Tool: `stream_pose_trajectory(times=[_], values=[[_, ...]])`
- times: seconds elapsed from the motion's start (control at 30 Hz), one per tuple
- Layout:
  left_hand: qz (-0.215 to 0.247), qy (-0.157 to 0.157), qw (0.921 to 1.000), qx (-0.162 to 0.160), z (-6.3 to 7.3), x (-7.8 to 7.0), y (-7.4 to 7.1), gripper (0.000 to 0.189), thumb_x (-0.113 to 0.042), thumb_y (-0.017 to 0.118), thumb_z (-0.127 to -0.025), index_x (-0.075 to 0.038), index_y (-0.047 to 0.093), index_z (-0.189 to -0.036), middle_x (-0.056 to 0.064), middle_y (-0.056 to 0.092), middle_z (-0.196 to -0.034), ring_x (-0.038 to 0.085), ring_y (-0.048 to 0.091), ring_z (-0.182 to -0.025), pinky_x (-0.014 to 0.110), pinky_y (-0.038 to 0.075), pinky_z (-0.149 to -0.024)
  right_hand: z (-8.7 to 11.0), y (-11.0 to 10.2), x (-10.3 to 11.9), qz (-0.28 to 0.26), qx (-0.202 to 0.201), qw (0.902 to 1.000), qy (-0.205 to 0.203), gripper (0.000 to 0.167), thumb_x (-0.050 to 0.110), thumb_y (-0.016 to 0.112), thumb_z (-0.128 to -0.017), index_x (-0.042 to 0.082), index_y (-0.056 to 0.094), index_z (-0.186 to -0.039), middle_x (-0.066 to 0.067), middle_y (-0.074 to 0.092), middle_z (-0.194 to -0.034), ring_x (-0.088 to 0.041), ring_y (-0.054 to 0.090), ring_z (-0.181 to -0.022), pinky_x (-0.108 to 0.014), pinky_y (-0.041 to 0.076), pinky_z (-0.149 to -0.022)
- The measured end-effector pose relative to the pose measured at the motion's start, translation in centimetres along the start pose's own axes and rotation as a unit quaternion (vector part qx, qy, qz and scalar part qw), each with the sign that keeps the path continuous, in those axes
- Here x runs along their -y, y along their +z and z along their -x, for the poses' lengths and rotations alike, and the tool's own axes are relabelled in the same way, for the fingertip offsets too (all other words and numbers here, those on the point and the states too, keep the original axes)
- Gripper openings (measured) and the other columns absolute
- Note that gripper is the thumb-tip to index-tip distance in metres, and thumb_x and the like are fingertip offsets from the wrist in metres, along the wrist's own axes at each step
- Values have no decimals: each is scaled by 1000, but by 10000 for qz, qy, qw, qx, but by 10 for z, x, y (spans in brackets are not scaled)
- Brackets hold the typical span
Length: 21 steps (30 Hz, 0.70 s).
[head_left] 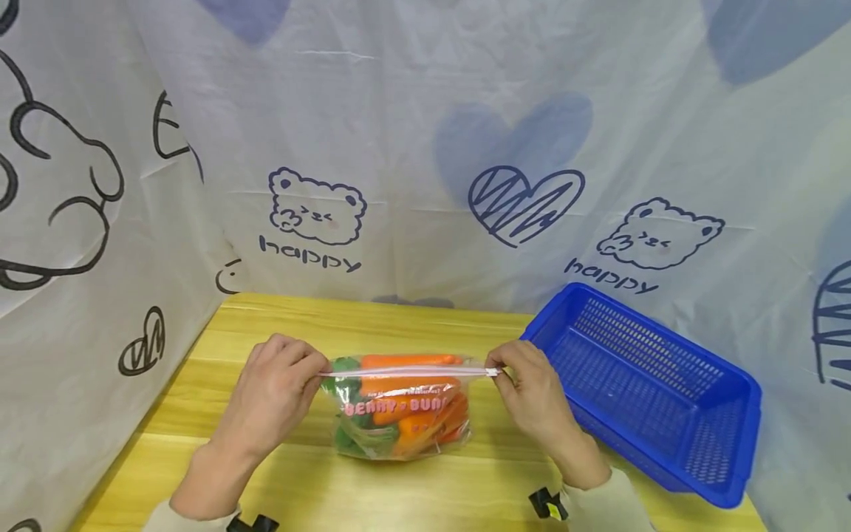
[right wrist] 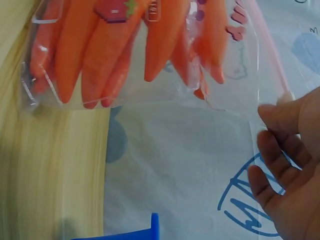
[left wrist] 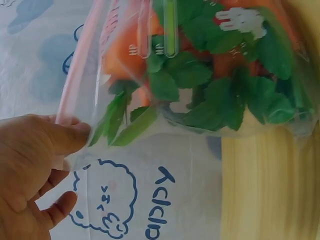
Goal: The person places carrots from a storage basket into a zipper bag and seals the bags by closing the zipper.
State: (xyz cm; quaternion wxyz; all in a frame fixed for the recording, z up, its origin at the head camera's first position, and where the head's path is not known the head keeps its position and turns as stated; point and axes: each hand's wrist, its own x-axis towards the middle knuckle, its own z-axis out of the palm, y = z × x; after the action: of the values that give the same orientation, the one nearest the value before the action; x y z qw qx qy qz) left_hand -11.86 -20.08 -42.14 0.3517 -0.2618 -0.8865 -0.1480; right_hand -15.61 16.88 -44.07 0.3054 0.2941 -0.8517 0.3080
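A clear zip bag (head_left: 402,410) with a pink zip strip and pink lettering stands on the table, filled with several orange carrots (right wrist: 115,55) that have green leaves (left wrist: 200,85). My left hand (head_left: 275,391) pinches the strip's left end between thumb and fingers. At the opposite end, my right hand (head_left: 532,388) pinches the corner by the small white slider (head_left: 492,372). The strip is stretched straight between both hands. In the right wrist view, the carrot tips point toward the bag's right side; the leaves fill its left side in the left wrist view.
A blue plastic basket (head_left: 654,414) with perforated walls stands to the right, close to my right forearm. The yellow wood-grain table (head_left: 279,318) meets a white printed cloth (head_left: 399,148) at the back and on the left.
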Motion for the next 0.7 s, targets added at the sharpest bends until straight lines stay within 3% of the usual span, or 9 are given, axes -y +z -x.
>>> stream_pose_trajectory(times=[0.2, 0.3, 0.37, 0.43, 0.57, 0.63, 0.7], values=[[206, -135, 9994, -232, 4, 3, -4, 25, -4, 90, -76, -14, 76, -93, -3, 75, -92, 24, 63, -93, 44, 49, -78, 1, -4, 6, 204, -154, 9989, -389, 30, -5, 85, -78, 11, 67, -95, 0, 71, -91, -17, 63, -87, -40, 52, -79], [206, -242, 9995, -72, 5, 7, -9, 21, -8, 90, -77, -15, 75, -90, -4, 75, -90, 22, 62, -93, 43, 48, -78, -1, -6, 9, 210, 3, 9994, -291, 26, 0, 86, -80, 11, 69, -97, 1, 72, -91, -16, 64, -86, -39, 52, -78], [176, -357, 9988, 282, 3, 9, -14, 19, -11, 90, -79, -18, 75, -88, -6, 75, -90, 19, 61, -92, 43, 48, -79, -3, -8, 10, 183, 319, 9993, 51, 21, 3, 85, -83, 12, 71, -96, 3, 71, -89, -15, 62, -84, -37, 51, -76], [119, -505, 9951, 841, 0, 10, -17, 15, -15, 88, -82, -21, 75, -87, -9, 74, -89, 16, 59, -91, 42, 47, -79, -6, -10, 9, 113, 852, 9946, 584, 14, 7, 81, -88, 14, 71, -95, 5, 68, -87, -12, 58, -79, -35, 48, -72], [6, -661, 9798, 1886, -8, 9, -21, 10, -19, 83, -89, -23, 74, -90, -13, 71, -88, 14, 56, -90, 40, 47, -76, -12, -13, 7, -35, 1916, 9698, 1511, 2, 16, 73, -98, 15, 71, -98, 7, 62, -86, -10, 50, -74, -29, 43, -69], [33, -707, 9753, 2090, -13, 9, -23, 9, -20, 81, -91, -23, 73, -91, -14, 68, -87, 15, 55, -90, 39, 46, -75, -14, -15, 8, -159, 2094, 9633, 1670, 3, 17, 71, -100, 14, 71, -99, 6, 61, -87, -10, 50, -74, -28, 43, -68], [64, -775, 9735, 2153, -16, 8, -28, 10, -19, 81, -91, -23, 72, -91, -14, 65, -86, 15, 54, -89, 38, 45, -75, -15, -19, 9, -368, 2067, 9634, 1667, 5, 17, 70, -101, 13, 71, -99, 5, 62, -88, -11, 53, -77, -28, 46, -70]])
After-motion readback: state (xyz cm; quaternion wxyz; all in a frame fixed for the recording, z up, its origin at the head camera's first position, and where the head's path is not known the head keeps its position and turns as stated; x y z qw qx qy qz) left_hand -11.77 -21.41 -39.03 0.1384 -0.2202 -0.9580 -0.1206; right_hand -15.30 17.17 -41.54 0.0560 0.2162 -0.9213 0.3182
